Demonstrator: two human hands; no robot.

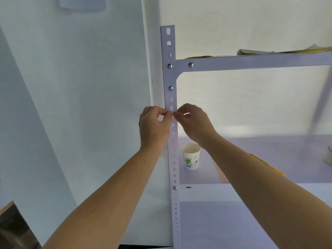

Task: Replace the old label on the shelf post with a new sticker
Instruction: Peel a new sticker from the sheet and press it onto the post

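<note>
A white perforated shelf post (170, 81) rises at the centre of the view. On it, just above my fingertips, a thin pale label (171, 107) covers a couple of the holes. My left hand (154, 126) and my right hand (193, 121) meet at the post, thumbs and forefingers pinched together at the label's lower edge. The pinched part is hidden by my fingertips, so what lies between them is hard to make out.
A paper cup (190, 156) with green print stands on the middle shelf (269, 159) beside the post. A sticker sheet (221, 174) and a yellow tool (265, 164) lie behind my right forearm. Papers (269, 51) rest on the top shelf. A white wall fills the left.
</note>
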